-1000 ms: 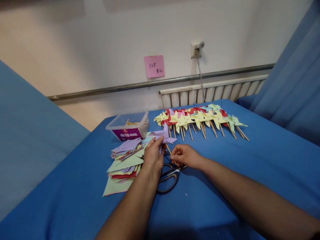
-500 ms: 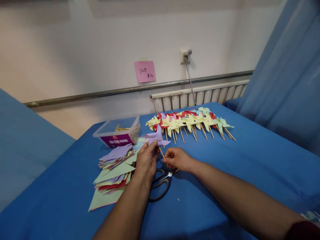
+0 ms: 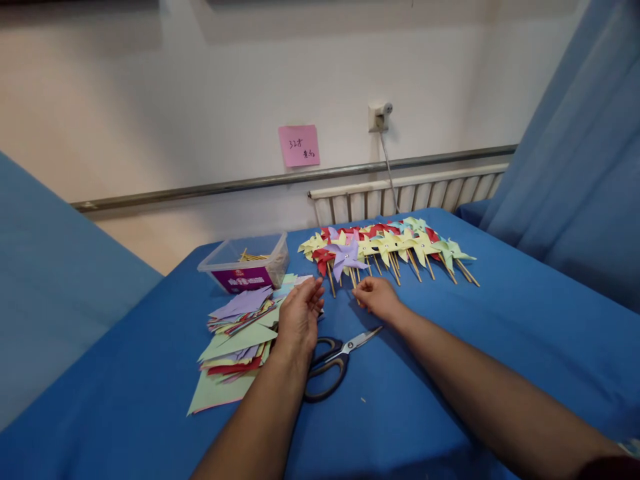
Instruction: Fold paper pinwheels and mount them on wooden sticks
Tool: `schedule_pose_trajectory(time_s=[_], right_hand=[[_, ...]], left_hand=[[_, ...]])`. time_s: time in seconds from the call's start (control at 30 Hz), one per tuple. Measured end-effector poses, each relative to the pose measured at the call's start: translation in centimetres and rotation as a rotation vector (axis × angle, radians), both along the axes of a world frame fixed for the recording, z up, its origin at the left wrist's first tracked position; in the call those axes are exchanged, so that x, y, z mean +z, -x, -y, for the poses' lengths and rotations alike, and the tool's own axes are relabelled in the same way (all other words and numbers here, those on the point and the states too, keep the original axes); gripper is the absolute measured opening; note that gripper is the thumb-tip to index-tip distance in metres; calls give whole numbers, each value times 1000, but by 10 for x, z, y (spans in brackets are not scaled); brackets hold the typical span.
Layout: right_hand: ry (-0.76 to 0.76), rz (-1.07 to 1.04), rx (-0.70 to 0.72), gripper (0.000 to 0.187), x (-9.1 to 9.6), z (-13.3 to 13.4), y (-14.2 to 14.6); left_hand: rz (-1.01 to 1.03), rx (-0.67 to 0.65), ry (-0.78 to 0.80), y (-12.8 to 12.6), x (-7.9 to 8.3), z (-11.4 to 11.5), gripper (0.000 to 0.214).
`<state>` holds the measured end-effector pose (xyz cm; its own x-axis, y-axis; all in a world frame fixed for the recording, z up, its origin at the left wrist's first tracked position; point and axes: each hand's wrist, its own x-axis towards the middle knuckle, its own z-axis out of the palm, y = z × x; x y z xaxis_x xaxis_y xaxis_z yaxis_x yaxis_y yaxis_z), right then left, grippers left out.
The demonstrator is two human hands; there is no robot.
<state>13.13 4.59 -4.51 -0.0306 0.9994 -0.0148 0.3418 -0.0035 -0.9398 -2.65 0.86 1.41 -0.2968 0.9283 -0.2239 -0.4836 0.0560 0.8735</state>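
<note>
Between the fingertips of my right hand (image 3: 376, 297) is the lower end of a stick carrying a purple paper pinwheel (image 3: 346, 257). The pinwheel overlaps the near edge of a row of finished pinwheels (image 3: 387, 247) in yellow, red and green. My left hand (image 3: 301, 312) is empty, its fingers loosely curved and apart, beside the stacked coloured paper (image 3: 240, 333). Black-handled scissors (image 3: 345, 350) lie on the table below and between my hands, blades slightly parted and pointing right.
A clear plastic box (image 3: 245, 261) with a purple label and thin sticks inside stands at the back left. The blue cloth (image 3: 410, 407) covers the table. Behind it are a radiator (image 3: 415, 195), a metal rail (image 3: 225, 189) and a plugged-in cord (image 3: 387, 160).
The purple pinwheel has left my left hand. My right hand has carried it by its stick, forward and right, to the row of pinwheels. The scissors' blades are now uncovered.
</note>
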Motion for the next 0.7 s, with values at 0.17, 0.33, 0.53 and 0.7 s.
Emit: schedule_pose_trajectory(time_s=[0.17,0.33,0.53,0.7], right_hand=[[-27,196,-55,17,-8,-9,5],[-47,395,-90,18,-3,-13,18],[-41,559,-97,22,1,-10,23],[-54,641,-87,23,4,-6,23]], left_hand=[[-2,-19,-9,1,-4,1,26],[20,-23,-11,0,-4,1,25],[36,-48,-23,-1,-1,5,22],[31,-63,-21,-2,-1,8,21]])
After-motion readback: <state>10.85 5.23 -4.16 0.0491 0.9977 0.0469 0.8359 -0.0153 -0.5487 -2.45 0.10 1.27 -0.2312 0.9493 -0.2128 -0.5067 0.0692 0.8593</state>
